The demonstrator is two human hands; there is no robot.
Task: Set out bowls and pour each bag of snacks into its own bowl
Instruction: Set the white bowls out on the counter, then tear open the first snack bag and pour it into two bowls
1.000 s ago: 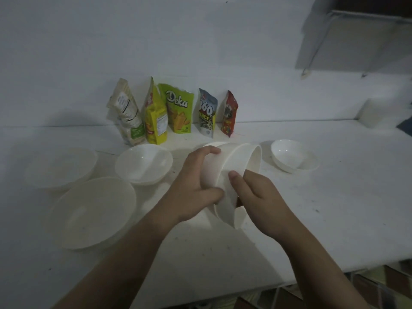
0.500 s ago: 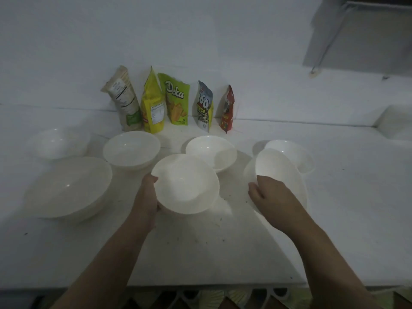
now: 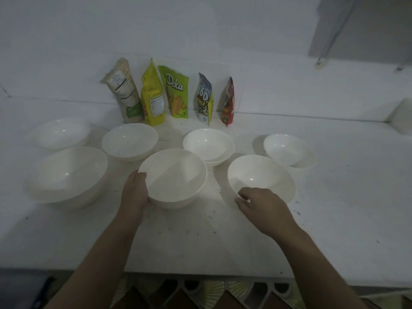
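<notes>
Left hand (image 3: 135,192) cups the near-middle bowl (image 3: 174,177); right hand (image 3: 260,205), fingers curled, pinches the near-right bowl's (image 3: 263,177) rim, apparently spacing them for pouring.

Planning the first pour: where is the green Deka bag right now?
In the head view, the green Deka bag stands mid-row against the back wall, between the yellow bag and the blue bag.
</notes>
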